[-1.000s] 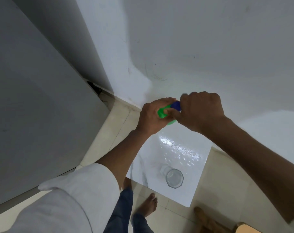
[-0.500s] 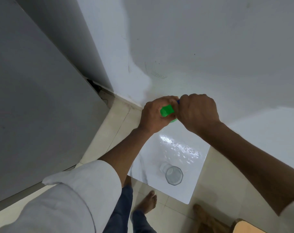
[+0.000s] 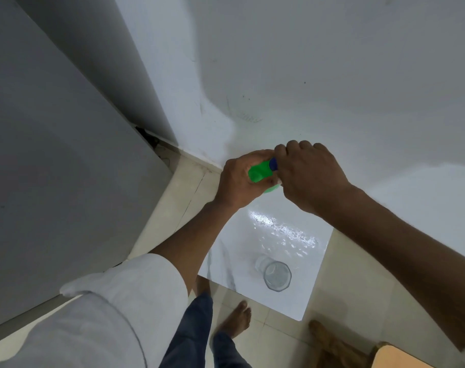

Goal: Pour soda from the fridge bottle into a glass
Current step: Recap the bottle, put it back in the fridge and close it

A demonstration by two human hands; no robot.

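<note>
Left hand [image 3: 242, 179] wraps the green bottle [image 3: 259, 172] neck; right hand [image 3: 309, 173] fingers pinch its blue cap [image 3: 273, 163]. Bottle contents hidden. Glass [image 3: 277, 276] stands upright near the white table [image 3: 284, 235] edge, looks empty. Grey fridge [image 3: 53, 155] left, tiled floor [image 3: 173, 205] below.

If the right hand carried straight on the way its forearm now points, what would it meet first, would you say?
The right hand points up-left, and it already meets the blue cap of the green plastic bottle. Just beyond is the left hand holding that bottle. Depth is uncertain from this single view.
</note>
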